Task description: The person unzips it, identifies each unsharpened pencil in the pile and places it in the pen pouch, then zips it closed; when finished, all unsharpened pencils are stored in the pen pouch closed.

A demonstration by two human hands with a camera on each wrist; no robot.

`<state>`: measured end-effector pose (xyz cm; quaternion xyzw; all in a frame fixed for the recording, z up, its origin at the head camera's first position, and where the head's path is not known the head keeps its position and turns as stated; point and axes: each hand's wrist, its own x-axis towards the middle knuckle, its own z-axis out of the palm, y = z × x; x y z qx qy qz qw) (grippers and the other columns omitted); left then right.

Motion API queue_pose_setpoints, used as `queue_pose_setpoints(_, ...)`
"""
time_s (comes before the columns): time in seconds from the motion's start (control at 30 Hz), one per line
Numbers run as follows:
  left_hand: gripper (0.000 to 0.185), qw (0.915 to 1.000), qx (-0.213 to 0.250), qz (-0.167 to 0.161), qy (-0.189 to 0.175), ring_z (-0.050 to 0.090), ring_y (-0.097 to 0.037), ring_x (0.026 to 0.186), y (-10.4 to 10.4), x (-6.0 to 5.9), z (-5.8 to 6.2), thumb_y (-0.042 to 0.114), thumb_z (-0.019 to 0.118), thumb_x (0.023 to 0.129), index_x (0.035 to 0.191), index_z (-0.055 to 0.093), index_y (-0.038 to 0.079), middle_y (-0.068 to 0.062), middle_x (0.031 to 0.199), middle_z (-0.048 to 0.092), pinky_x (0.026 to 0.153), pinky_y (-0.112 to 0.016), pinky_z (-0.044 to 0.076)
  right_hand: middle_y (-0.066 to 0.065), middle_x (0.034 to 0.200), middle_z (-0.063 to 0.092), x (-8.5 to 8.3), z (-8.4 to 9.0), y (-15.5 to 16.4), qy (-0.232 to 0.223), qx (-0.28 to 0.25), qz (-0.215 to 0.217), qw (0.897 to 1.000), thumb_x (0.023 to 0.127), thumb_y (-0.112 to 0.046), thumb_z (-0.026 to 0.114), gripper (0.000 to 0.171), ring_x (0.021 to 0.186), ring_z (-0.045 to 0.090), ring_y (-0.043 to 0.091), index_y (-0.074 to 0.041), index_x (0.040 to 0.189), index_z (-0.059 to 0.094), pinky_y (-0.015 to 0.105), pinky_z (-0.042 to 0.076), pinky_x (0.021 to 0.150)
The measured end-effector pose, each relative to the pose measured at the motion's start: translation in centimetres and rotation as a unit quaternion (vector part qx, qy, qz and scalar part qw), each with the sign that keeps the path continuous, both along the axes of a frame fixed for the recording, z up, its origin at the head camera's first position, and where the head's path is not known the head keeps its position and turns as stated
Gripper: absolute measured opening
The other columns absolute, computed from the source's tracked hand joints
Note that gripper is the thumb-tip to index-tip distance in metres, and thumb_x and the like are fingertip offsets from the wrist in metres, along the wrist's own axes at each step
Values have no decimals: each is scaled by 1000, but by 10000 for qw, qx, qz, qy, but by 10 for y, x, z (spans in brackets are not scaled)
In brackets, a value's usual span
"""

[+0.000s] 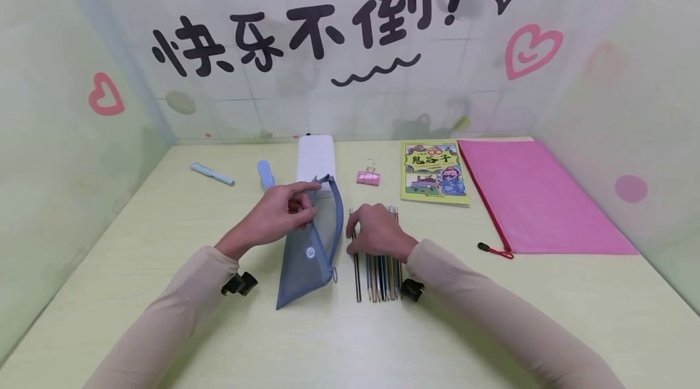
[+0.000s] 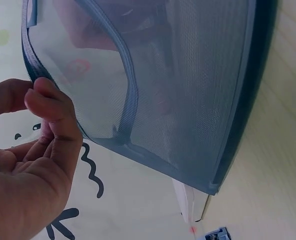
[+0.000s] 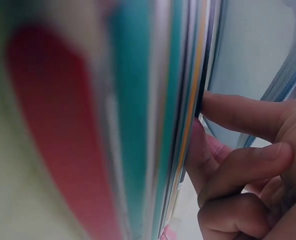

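Observation:
My left hand (image 1: 304,202) pinches the top edge of a blue-grey mesh pencil pouch (image 1: 308,246) and holds its mouth up off the table. In the left wrist view the thumb and forefinger of that hand (image 2: 35,92) nip the pouch's (image 2: 188,90) zip edge. Just right of the pouch lies a row of several pencils (image 1: 378,273), side by side. My right hand (image 1: 354,232) lies over their upper halves, fingers curled down against the leftmost ones. Up close, the right hand (image 3: 223,150) has its fingers bent against the blurred pencils (image 3: 188,115).
Behind the pouch stands a white case (image 1: 316,158). A pink binder clip (image 1: 368,177), a yellow-green booklet (image 1: 434,171) and a pink zip folder (image 1: 538,194) lie to the right. A light-blue pen (image 1: 212,174) and a small blue object (image 1: 265,172) lie at the back left.

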<state>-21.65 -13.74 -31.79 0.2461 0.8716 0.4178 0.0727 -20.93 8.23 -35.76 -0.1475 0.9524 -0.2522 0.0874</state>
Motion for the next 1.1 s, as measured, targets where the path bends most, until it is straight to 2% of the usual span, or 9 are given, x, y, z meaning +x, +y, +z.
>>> queue_pose_setpoints(0.13,49,10000,-27,-12,-11,61,-15,69,0,0,0,5,59,93,141,53,0,-7,83,65,62,-24,50,5,94,77,0,2,-5,-17,26,-16,10000,70,-8,85,15,71,61,14,-11,85,81,23,48,59)
queue_pose_setpoints(0.27,49,10000,-18,-37,14,62,-15,69,0,0,1,5,59,93,141,53,0,-7,82,65,61,-24,50,5,90,77,1,4,-9,-37,-44,-26,10000,70,-3,81,16,74,63,15,-8,86,81,22,50,60)
queue_pose_setpoints(0.4,48,10000,-3,-70,19,62,-15,69,0,0,0,6,59,93,141,53,0,-7,82,66,62,-24,50,5,91,77,1,5,-9,-278,-310,-100,9991,71,-3,80,18,71,61,14,-8,88,82,22,48,57)
queue_pose_setpoints(0.53,48,9999,13,-117,12,62,-15,69,1,0,0,5,59,94,141,53,0,-7,82,66,62,-24,50,6,99,77,1,9,-3,-543,-742,-255,9954,72,-5,78,21,66,60,15,-9,93,82,22,45,55)
queue_pose_setpoints(0.77,48,9998,62,-178,1,62,-15,69,3,0,0,6,59,94,141,53,0,-7,82,66,62,-24,51,5,114,74,-4,23,14,-674,-1313,-707,9865,74,-11,79,23,88,62,19,-15,96,82,27,48,69)
queue_pose_setpoints(0.97,49,9998,115,-187,-3,62,-15,69,5,1,-1,6,59,93,141,52,-3,-7,82,66,61,-23,50,9,108,76,-12,35,15,-624,-1863,-913,9762,78,-13,78,26,91,73,28,-14,105,80,33,53,79)
queue_pose_setpoints(1.07,49,9998,105,-192,17,61,-15,68,5,1,-1,6,59,94,141,52,-2,-7,82,66,61,-23,50,8,127,71,-15,37,11,-443,-2097,-1019,9714,78,-14,78,27,119,67,27,-15,105,80,33,50,83)
queue_pose_setpoints(1.1,49,9998,98,-190,25,61,-15,68,5,2,-2,6,59,94,141,52,-2,-7,82,66,61,-23,50,9,127,71,-16,37,9,-384,-2167,-1055,9698,79,-14,78,27,121,66,28,-15,105,80,33,49,83)
